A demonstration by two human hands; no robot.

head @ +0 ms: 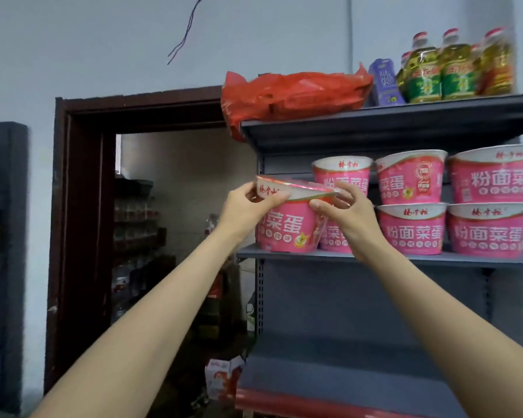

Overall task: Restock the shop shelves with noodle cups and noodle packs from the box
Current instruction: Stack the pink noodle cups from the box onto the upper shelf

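Right hand (343,211) hides a cup (334,236), seemingly pink.

Two bare forearms come in from the lower edge of the frame, one from the lower left and one from the lower right, narrowing toward the middle. No sleeve, cuff, watch, band or glove shows on either arm from the frame edge up to the wrist. The left hand (248,206) and the right hand (341,209) are bare as well, with no rings visible on the fingers. The nails that show look short and unpainted. Nothing else of the person is visible.
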